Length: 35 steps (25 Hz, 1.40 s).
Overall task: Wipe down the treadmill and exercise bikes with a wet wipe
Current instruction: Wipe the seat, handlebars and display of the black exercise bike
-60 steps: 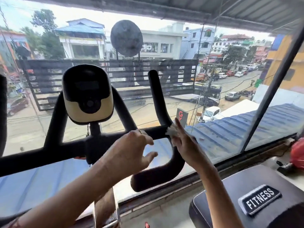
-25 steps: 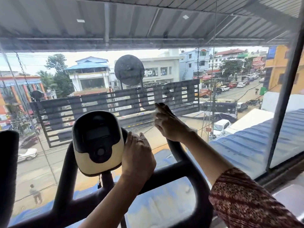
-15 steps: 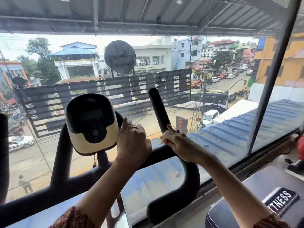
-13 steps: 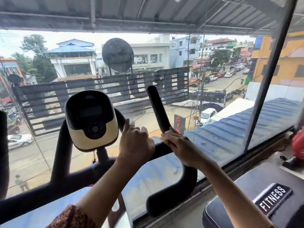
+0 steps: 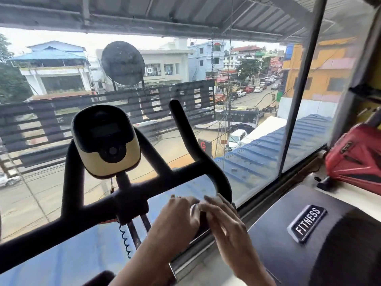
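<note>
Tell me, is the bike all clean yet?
Not yet. Done, it seems: the upright grip, wiped a moment ago. In hand: the left hand and right hand meet, blurred, at the handlebar's lower right end, with a pale bit, probably the wipe, between them. Left, as far as shows: the console, the left bar and the FITNESS machine beside it.
</note>
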Motion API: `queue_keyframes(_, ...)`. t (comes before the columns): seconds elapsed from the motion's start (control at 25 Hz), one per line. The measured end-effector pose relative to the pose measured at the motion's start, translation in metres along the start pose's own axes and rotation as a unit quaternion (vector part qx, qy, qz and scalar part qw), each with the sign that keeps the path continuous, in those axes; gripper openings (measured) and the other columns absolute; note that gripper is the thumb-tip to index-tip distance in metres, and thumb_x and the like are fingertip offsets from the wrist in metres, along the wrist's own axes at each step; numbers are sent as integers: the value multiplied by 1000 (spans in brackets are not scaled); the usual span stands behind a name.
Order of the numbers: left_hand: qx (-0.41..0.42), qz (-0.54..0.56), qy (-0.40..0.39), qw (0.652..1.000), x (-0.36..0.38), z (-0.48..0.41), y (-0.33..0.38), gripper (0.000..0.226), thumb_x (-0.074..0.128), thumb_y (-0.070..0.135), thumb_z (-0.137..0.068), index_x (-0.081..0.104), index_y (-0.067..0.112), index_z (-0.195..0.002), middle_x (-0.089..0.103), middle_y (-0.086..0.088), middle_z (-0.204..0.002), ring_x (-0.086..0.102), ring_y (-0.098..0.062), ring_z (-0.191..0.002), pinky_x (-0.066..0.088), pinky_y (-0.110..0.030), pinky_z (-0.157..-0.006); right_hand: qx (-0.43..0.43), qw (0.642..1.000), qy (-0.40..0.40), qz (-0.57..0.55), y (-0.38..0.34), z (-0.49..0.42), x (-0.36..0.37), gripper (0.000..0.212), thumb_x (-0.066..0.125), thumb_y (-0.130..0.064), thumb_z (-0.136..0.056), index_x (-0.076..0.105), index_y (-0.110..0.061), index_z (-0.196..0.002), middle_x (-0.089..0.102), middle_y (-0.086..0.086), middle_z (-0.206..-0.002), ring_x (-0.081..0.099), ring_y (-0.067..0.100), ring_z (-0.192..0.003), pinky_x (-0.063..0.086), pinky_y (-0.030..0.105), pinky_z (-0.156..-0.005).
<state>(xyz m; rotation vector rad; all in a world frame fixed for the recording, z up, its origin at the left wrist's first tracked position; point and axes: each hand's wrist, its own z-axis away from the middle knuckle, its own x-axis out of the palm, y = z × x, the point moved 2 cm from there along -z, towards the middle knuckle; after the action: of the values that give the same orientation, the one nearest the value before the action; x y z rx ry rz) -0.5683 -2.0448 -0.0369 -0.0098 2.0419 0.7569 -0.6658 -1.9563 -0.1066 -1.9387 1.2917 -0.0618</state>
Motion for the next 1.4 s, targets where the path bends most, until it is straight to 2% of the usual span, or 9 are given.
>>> queue_keyframes(0.16, -83, 144, -7, 986, 9, 20, -12, 20, 53, 21, -95, 73, 18, -93, 71, 3, -80, 62, -10, -71, 48, -28, -71, 108, 992, 63, -36, 32, -31, 5, 31, 35, -23, -97, 59, -22, -116, 44, -17, -135, 22, 9, -141, 16, 16, -114)
queue_keyframes(0.4, -176, 361, -13, 916, 15, 40, -25, 22, 52, 15, -96, 68, 19, -111, 70, 6, -97, 62, -4, -92, 46, -24, -89, 261, 922, 253, -132, -16, -6, 36, 33, 35, -23, -100, 47, -25, -130, 31, -16, -140, 17, -1, -138, 15, 11, -110)
queue_keyframes(0.52, -174, 465, -44, 867, 1, 52, -21, 22, 46, 13, -98, 67, 18, -104, 72, 7, -91, 60, 2, -85, 43, -18, -85, 272, 928, 233, -99, -51, 16, 54, 38, 39, -14, -101, 44, -23, -138, 21, -13, -148, 18, -3, -137, 22, 11, -109)
queue_keyframes(0.68, -208, 571, -67, 791, -22, 76, -13, 34, 35, 24, -102, 65, 12, -93, 70, 9, -64, 61, 4, -56, 47, -13, -53, 259, 953, 155, -9, -93, 40, 69, 36, 45, -14, -100, 52, -24, -134, 46, 0, -142, 46, 2, -123, 38, 18, -101)
queue_keyframes(0.76, -205, 578, -82, 786, -33, 93, -12, 37, 33, 33, -102, 64, 14, -98, 72, 6, -79, 66, -16, -73, 51, -29, -59, 261, 953, 153, -15, -114, 54, 65, 31, 46, -16, -100, 60, -20, -127, 63, -5, -123, 55, -5, -104, 45, 24, -96)
queue_keyframes(0.92, -200, 633, -134, 736, -31, 132, -9, 44, 31, 36, -102, 48, 11, -134, 47, 0, -140, 43, -14, -129, 30, -22, -95, 300, 920, 246, -45, -136, 102, 32, 53, 43, 4, -94, 47, -27, -137, 57, -22, -77, 44, -7, -65, 37, 16, -62)
queue_keyframes(1.08, -177, 654, -231, 698, -8, 186, 31, 38, 32, 31, -102, 52, 13, -129, 53, -2, -135, 49, -16, -122, 33, -23, -102, 333, 870, 359, -54, -180, 172, -9, 35, 45, -5, -98, 54, -21, -128, 63, -6, -117, 49, -11, -72, 40, 15, -61)
queue_keyframes(1.32, -106, 612, -379, 686, 49, 284, 107, 39, 36, 37, -100, 54, 16, -128, 49, 3, -132, 42, -10, -122, 27, -24, -99, 379, 799, 467, 22, -258, 284, -69, 29, 46, -12, -99, 58, -10, -125, 64, 1, -102, 50, 3, -60, 41, 14, -48)
queue_keyframes(1.4, -94, 587, -423, 684, 70, 314, 123, 52, 44, 47, -94, 51, 13, -133, 47, 5, -136, 43, -11, -126, 29, -27, -103, 387, 764, 507, 93, -273, 325, -88, 30, 45, -7, -99, 56, 0, -126, 65, 18, -116, 64, 19, -78, 50, 24, -66)
